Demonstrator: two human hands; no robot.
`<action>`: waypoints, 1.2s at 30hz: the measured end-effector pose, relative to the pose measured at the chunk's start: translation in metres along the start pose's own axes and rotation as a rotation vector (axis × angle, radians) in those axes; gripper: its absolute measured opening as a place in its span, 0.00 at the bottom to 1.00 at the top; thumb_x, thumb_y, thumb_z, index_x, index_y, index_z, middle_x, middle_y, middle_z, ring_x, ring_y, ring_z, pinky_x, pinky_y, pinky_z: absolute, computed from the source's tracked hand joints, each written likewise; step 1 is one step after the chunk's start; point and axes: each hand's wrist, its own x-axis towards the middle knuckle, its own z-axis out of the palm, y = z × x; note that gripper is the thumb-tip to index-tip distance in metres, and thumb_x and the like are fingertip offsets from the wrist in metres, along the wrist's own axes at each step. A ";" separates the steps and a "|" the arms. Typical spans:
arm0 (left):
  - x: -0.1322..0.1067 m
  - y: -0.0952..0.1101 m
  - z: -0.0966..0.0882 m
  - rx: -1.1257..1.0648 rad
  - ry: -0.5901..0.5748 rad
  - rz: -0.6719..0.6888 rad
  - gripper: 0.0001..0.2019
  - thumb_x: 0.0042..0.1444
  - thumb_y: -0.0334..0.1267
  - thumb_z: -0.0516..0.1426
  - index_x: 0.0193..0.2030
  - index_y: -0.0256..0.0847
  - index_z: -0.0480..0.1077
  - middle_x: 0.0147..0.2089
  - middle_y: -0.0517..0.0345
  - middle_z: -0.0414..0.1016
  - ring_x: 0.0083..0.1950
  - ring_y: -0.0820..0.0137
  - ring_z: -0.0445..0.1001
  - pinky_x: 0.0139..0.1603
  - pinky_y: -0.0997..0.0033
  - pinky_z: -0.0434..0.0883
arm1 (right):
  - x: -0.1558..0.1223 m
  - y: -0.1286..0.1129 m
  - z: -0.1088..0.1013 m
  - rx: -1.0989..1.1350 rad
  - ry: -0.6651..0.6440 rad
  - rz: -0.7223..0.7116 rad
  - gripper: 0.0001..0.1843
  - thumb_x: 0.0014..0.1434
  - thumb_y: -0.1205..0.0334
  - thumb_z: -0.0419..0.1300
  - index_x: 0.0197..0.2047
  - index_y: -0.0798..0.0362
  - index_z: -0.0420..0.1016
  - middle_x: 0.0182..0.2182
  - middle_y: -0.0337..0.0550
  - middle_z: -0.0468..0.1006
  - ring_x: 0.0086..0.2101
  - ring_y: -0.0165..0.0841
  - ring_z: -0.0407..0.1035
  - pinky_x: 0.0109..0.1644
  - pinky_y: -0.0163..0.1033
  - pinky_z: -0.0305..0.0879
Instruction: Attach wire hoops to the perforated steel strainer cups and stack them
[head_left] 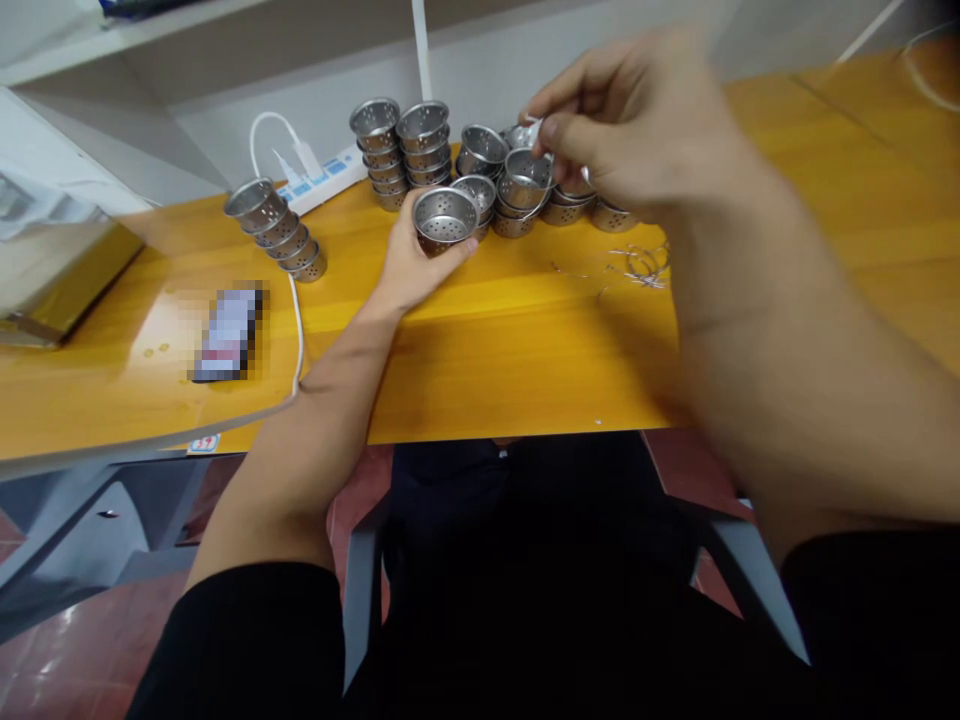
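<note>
My left hand (pixel 420 255) is wrapped around a small perforated metal cup (pixel 445 220), its open top facing up above the table. Higher on the right, my right hand (pixel 637 130) is blurred, with thumb and fingers pinched on a small whitish piece (pixel 534 132). A thin bent wire (pixel 546 195) seems to hang from that pinch, in front of the stacked cups. Close behind both hands are several more perforated cups (pixel 525 178), piled on one another. Below the right hand lies a loose bunch of thin wire loops (pixel 645 265).
Two tall cup stacks (pixel 386 155) stand by the wall, and another stack (pixel 277 225) leans at the left. Behind it is a white power strip (pixel 330 180) with a plug. A phone (pixel 229 330), a white cable (pixel 298 340) and a box (pixel 67 260) are on the left.
</note>
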 end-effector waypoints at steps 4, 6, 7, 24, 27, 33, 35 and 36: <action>-0.001 0.003 -0.001 -0.001 -0.013 0.032 0.60 0.52 0.98 0.73 0.73 0.53 0.72 0.70 0.43 0.84 0.74 0.41 0.87 0.86 0.35 0.80 | 0.005 0.023 0.034 0.118 -0.026 0.017 0.27 0.61 0.29 0.80 0.47 0.39 0.83 0.47 0.49 0.93 0.41 0.49 0.82 0.58 0.64 0.86; -0.001 0.006 -0.002 -0.004 -0.027 0.029 0.60 0.52 0.97 0.74 0.73 0.54 0.72 0.71 0.44 0.83 0.74 0.41 0.87 0.86 0.35 0.80 | 0.001 0.034 0.047 0.152 -0.063 0.063 0.35 0.59 0.20 0.79 0.47 0.39 0.78 0.46 0.47 0.92 0.41 0.46 0.81 0.58 0.63 0.85; -0.002 0.007 -0.002 -0.003 -0.042 0.018 0.60 0.51 0.96 0.75 0.73 0.54 0.71 0.71 0.44 0.83 0.74 0.41 0.87 0.86 0.35 0.80 | -0.001 0.039 0.052 0.151 -0.081 0.081 0.38 0.58 0.16 0.78 0.47 0.39 0.77 0.45 0.45 0.91 0.41 0.45 0.80 0.56 0.61 0.85; -0.011 0.025 -0.003 0.026 -0.230 -0.073 0.61 0.39 0.68 0.95 0.72 0.51 0.73 0.70 0.46 0.82 0.76 0.36 0.84 0.88 0.29 0.78 | -0.020 0.038 0.055 -0.175 -0.176 0.104 0.28 0.71 0.17 0.69 0.53 0.30 0.84 0.53 0.42 0.94 0.63 0.55 0.80 0.76 0.65 0.74; -0.012 0.030 -0.001 -0.018 -0.242 -0.115 0.62 0.36 0.66 0.97 0.71 0.51 0.73 0.70 0.47 0.81 0.78 0.33 0.82 0.90 0.27 0.74 | -0.021 0.038 0.054 -0.196 -0.190 0.106 0.28 0.72 0.16 0.68 0.57 0.27 0.85 0.51 0.41 0.95 0.67 0.58 0.79 0.79 0.69 0.72; -0.014 0.028 0.003 0.002 -0.283 -0.067 0.62 0.40 0.69 0.95 0.74 0.50 0.73 0.70 0.46 0.81 0.78 0.34 0.83 0.89 0.28 0.75 | -0.019 0.049 0.065 -0.220 -0.168 0.011 0.30 0.77 0.17 0.65 0.56 0.33 0.85 0.56 0.48 0.94 0.61 0.62 0.84 0.80 0.72 0.78; -0.014 0.027 0.005 0.033 -0.291 -0.022 0.61 0.43 0.70 0.94 0.75 0.49 0.73 0.71 0.45 0.82 0.77 0.34 0.84 0.87 0.28 0.78 | -0.018 0.053 0.068 -0.222 -0.150 -0.004 0.31 0.78 0.17 0.64 0.57 0.34 0.85 0.56 0.49 0.94 0.61 0.63 0.85 0.80 0.72 0.79; -0.014 0.027 0.005 0.047 -0.293 -0.005 0.61 0.44 0.71 0.93 0.75 0.49 0.73 0.71 0.44 0.82 0.76 0.35 0.85 0.86 0.29 0.79 | -0.018 0.055 0.069 -0.221 -0.147 -0.003 0.31 0.78 0.17 0.63 0.58 0.33 0.85 0.57 0.49 0.93 0.62 0.64 0.84 0.81 0.72 0.79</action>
